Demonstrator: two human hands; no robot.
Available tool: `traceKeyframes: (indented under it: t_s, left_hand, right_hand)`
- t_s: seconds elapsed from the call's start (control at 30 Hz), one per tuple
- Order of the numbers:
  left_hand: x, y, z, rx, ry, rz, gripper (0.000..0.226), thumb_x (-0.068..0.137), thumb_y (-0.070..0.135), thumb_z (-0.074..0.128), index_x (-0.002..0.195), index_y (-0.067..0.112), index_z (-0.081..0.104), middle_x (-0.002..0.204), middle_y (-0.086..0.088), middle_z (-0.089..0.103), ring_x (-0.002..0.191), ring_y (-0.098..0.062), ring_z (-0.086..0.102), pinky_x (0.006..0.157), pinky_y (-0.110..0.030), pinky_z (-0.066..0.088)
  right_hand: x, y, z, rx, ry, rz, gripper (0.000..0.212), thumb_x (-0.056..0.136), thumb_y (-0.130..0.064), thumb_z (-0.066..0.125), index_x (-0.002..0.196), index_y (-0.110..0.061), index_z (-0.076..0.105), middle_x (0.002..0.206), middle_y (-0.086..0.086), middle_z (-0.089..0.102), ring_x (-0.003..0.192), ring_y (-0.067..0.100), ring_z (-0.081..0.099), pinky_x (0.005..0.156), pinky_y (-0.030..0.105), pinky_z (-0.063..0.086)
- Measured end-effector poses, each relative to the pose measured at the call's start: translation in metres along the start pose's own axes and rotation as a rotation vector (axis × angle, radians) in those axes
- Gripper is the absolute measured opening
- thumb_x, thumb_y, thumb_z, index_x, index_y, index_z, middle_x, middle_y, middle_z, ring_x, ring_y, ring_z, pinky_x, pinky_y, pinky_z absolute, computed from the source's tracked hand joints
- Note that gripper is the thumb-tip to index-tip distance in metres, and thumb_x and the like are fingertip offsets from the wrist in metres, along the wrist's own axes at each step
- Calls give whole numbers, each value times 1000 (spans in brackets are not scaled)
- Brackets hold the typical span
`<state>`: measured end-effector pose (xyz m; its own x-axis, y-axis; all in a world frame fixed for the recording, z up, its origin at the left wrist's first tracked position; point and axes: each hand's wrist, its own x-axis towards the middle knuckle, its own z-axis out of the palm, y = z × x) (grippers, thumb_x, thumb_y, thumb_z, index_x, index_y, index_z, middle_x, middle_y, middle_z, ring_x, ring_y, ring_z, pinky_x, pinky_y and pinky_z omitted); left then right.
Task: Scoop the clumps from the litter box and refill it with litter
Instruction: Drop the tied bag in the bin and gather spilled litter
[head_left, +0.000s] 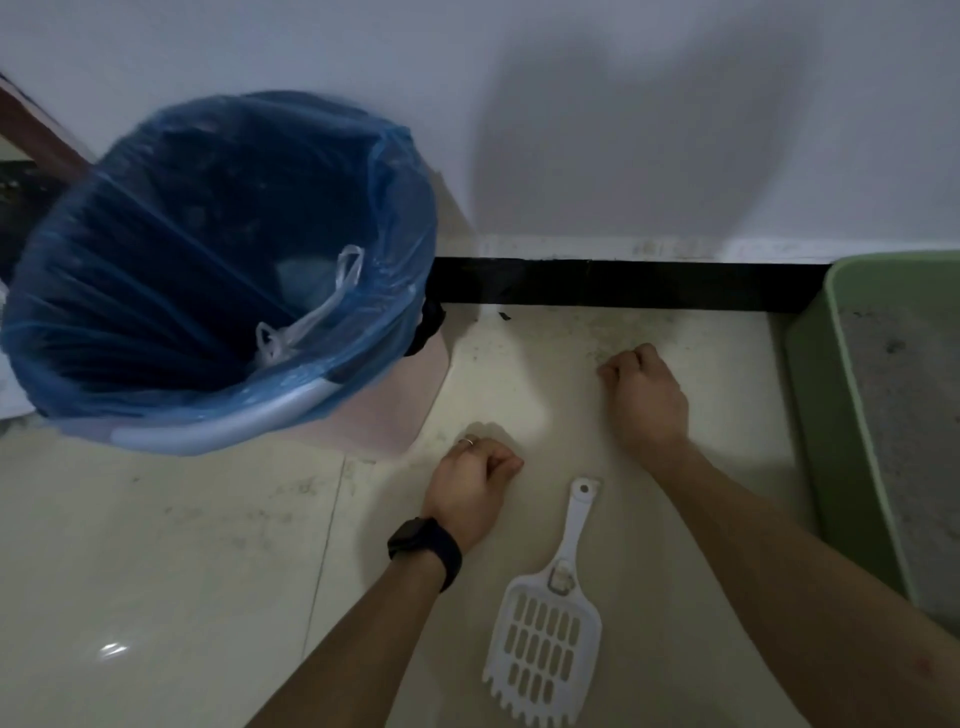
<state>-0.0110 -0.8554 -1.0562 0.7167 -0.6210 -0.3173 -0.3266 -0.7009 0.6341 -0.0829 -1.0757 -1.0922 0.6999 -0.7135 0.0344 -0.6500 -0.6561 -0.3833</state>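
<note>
Left grip (470, 483): fingers curled into a fist, knuckles down on the floor (156, 571), nothing held in it. A ring (467, 441) sits on one finger and a dark watch (426, 551) on the wrist. Right grip (644, 395): also fisted, fingers tucked under, knuckles on the tile, farther forward than the left and nearer the wall (519, 104). Both forearms reach in from the lower edge.

White scoop (545, 623) lies flat on the floor between the two forearms. Its handle points toward the wall and its slotted, toothed end points back toward the person. Neither grip touches it; the handle tip lies just right of the left grip.

Green litter box (852, 415) stands at the right edge, cut off by the frame, with its far end against the black skirting (623, 286). Grey litter (909, 415) fills the part visible, with a dark speck or two on the surface; whether these are clumps I cannot tell. The right forearm passes close beside the box's near wall.

On the left is a round bin (218, 431), pale rim, lined with a blue bag (208, 234). A crumpled white plastic bag (311, 312) lies inside. The bin stands on a pinkish mat (395, 410), well apart from the litter box. Light is dim, with a large shadow on the wall above the grips. The tiles are dusty near the skirting.
</note>
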Motion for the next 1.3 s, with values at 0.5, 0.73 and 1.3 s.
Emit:
traceKeyframes:
  t_s: [0.5, 0.73, 1.3]
  left_hand:
    - [-63, 106, -119, 1, 308, 422, 18, 96, 40, 55, 96, 24, 63, 89, 14, 63, 68, 1, 54, 62, -17, 44]
    - [-50, 104, -250, 269, 643, 349, 7, 98, 28, 55, 95, 23, 60, 95, 6, 63, 80, -13, 59, 71, -33, 49]
    - [-60, 128, -177, 251, 648, 725, 25, 90, 15, 57, 115, 14, 63, 117, -2, 59, 104, -18, 53, 84, -31, 48]
  right_hand:
    - [-44, -84, -122, 602, -193, 25, 22, 103, -32, 41, 100, -13, 53, 86, -3, 64, 70, 6, 58, 65, 27, 44]
    - [-19, -217, -201, 570, -111, -437, 5, 98, -17, 45, 95, -17, 49, 84, -1, 65, 78, 20, 61, 69, 34, 47]
    - [-31, -99, -155, 402, -65, 0, 45, 98, -41, 48, 135, -14, 50, 136, 5, 55, 126, 26, 49, 102, 34, 39]
